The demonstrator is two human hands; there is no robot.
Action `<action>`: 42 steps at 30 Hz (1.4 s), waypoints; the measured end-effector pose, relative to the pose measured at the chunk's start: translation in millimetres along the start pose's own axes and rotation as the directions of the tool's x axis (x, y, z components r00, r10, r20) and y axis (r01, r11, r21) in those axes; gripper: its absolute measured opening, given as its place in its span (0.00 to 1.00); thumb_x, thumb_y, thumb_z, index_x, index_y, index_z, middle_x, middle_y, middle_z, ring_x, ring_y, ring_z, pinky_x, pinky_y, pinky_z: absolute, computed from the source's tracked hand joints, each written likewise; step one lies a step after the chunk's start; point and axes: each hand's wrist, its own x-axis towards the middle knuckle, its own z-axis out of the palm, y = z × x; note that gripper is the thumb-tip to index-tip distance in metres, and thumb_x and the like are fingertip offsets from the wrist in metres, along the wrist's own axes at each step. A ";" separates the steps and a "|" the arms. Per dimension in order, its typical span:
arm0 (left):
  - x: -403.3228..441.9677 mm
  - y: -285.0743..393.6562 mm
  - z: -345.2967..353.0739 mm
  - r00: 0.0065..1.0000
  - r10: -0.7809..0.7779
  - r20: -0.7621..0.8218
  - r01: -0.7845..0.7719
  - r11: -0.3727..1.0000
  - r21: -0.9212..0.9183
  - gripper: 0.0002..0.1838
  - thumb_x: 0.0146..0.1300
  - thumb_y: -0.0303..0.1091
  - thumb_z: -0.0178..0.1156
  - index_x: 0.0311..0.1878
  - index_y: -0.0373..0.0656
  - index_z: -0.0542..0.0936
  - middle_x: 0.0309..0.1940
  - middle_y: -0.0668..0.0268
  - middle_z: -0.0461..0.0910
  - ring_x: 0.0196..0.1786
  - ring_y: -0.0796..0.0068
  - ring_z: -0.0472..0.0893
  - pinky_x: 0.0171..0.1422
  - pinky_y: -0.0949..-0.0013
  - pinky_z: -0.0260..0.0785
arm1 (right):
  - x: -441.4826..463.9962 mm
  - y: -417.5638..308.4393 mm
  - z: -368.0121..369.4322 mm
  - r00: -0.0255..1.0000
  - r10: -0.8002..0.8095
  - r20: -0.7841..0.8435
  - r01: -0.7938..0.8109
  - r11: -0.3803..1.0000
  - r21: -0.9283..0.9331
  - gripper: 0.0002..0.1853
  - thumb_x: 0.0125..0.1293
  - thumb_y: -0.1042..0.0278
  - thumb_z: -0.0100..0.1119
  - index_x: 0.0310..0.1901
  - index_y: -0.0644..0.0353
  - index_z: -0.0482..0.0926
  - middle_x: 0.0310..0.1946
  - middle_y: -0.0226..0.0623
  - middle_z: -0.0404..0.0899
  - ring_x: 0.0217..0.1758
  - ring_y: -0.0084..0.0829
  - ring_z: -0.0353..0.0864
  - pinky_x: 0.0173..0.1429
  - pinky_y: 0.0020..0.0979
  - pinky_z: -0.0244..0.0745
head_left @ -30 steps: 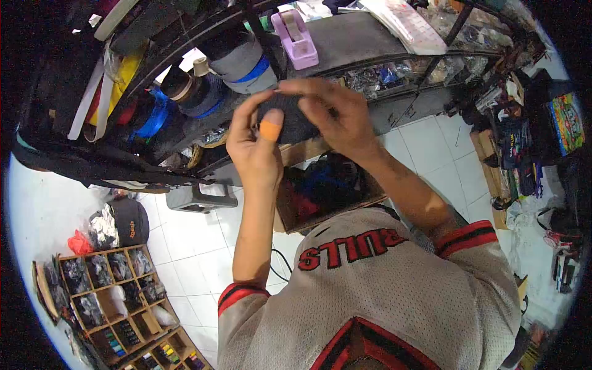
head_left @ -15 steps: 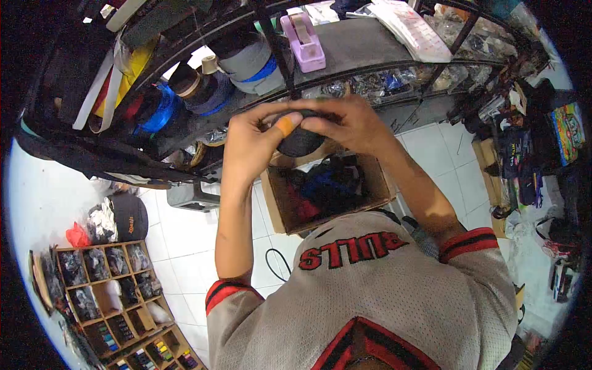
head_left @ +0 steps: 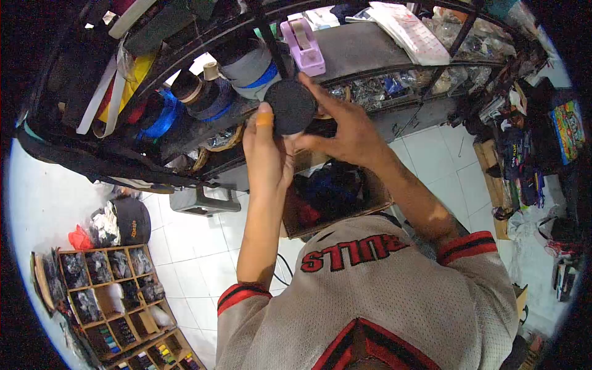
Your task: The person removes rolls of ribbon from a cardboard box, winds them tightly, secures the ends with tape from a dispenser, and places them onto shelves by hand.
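Note:
A flat, round black roll with a rough-looking face is held up before the shelf. My left hand grips it from the lower left. Its thumb, wearing an orange band, presses along the roll's edge, and the other fingers are partly hidden behind it. My right hand spans the right side. Its index fingertip is at the roll's top edge and its thumb near the bottom edge, close to my left fingers. What the roll is made of, I cannot tell.
A lilac tape dispenser stands on the black rack, with grey and blue rolls to its left. Below my hands is a cardboard box of dark cloth. A grey stool and wooden compartment shelf are at left.
My hands have turned the roll so its round face shows more fully. My left fingers have come down from its top to its lower left, and my right thumb has moved off its face.

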 end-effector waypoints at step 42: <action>-16.0 22.4 -7.0 0.964 0.239 0.113 -0.264 0.841 0.473 0.14 0.66 0.38 0.56 0.43 0.35 0.78 0.36 0.66 0.78 0.39 0.82 0.74 0.46 0.77 0.66 | -29.0 -10.0 -23.3 0.977 -0.121 -0.178 0.119 0.993 -0.024 0.15 0.50 0.67 0.71 0.38 0.60 0.79 0.36 0.37 0.81 0.40 0.30 0.82 0.44 0.29 0.77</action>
